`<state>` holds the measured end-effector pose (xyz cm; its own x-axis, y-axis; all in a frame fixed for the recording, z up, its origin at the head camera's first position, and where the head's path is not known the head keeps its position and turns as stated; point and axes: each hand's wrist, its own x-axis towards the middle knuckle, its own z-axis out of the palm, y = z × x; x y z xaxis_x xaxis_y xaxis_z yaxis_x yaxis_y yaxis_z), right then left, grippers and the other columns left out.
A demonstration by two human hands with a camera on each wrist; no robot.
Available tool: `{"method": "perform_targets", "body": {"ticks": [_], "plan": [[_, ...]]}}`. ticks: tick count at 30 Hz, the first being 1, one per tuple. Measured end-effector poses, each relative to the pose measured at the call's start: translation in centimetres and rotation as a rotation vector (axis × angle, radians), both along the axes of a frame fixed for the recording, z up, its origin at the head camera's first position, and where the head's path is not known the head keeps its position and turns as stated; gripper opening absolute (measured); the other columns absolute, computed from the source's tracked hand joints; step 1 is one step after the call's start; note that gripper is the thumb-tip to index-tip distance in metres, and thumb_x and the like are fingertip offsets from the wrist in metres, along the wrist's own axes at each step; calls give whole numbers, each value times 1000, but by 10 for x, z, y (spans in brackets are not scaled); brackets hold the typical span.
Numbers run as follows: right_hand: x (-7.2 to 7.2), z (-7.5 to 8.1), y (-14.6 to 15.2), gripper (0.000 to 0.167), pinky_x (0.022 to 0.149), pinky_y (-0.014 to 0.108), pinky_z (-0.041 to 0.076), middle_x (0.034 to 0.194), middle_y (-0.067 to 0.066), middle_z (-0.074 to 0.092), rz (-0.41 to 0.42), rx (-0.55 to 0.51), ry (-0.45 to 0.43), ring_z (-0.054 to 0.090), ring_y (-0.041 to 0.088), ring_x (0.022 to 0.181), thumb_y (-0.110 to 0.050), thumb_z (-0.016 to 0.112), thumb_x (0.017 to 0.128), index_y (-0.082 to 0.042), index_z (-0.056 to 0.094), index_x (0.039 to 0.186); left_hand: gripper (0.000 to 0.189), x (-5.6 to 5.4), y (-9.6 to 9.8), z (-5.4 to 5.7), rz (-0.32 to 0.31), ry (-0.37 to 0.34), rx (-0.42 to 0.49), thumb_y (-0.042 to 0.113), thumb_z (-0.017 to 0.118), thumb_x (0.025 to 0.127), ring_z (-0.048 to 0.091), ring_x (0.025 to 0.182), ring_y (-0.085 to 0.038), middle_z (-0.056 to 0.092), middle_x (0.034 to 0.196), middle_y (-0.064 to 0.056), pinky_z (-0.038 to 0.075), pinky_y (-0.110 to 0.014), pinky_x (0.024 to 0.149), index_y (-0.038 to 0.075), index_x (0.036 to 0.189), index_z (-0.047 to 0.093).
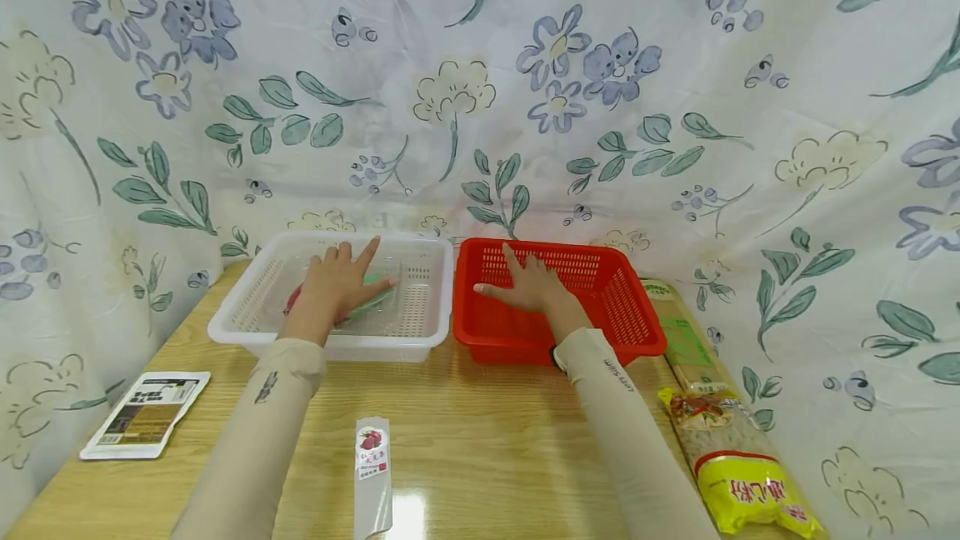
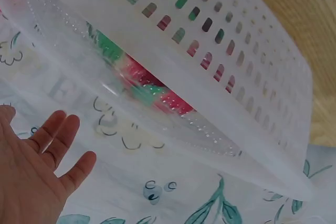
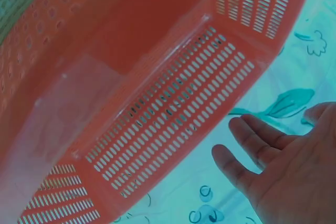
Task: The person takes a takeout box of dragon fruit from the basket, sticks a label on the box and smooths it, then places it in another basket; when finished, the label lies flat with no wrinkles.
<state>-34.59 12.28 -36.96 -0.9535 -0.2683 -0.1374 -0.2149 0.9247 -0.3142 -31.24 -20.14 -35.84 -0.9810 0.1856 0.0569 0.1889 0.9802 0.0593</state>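
My left hand (image 1: 333, 286) hovers over the white basket (image 1: 431, 342), fingers spread and holding nothing. Inside that basket lies a clear plastic container (image 1: 386, 319) with red and green contents (image 2: 149, 85), partly hidden by the hand in the head view. Over the red basket (image 1: 495, 350) my right hand (image 1: 532, 286) is stretched out, its fingers apart and nothing in them. The red basket's visible inside holds no objects. In the wrist views the left hand (image 2: 39, 166) and the right hand (image 3: 283, 161) both appear with extended fingers.
A white-and-brown pouch (image 1: 150, 415) lies at the table's left. A long pale packet with a fruit label (image 1: 372, 465) sits at the front middle. On the right are a green-labelled noodle packet (image 1: 686, 340) and a yellow bag (image 1: 742, 465). A floral curtain (image 1: 480, 148) hangs behind the baskets.
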Motion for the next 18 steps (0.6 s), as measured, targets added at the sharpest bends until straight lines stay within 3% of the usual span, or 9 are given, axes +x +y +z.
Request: {"method": "perform_targets", "body": {"ticks": [7, 18], "plan": [[-1, -6, -5, 103, 118, 61, 18, 163, 23, 14, 2, 21, -22, 14, 45, 149, -80, 44, 84, -25, 3, 161, 89, 3, -11, -3, 18, -19, 15, 66, 43, 97, 35, 131, -56, 31, 146, -38, 29, -70, 104, 12, 160, 13], [1, -7, -13, 103, 119, 61, 15, 164, 21, 13, 8, 4, -46, 15, 45, 149, -81, 45, 83, -28, 2, 161, 93, 8, -28, -6, 38, -31, 2, 67, 42, 96, 41, 124, -56, 39, 138, -38, 34, -69, 99, 8, 159, 10]]}}
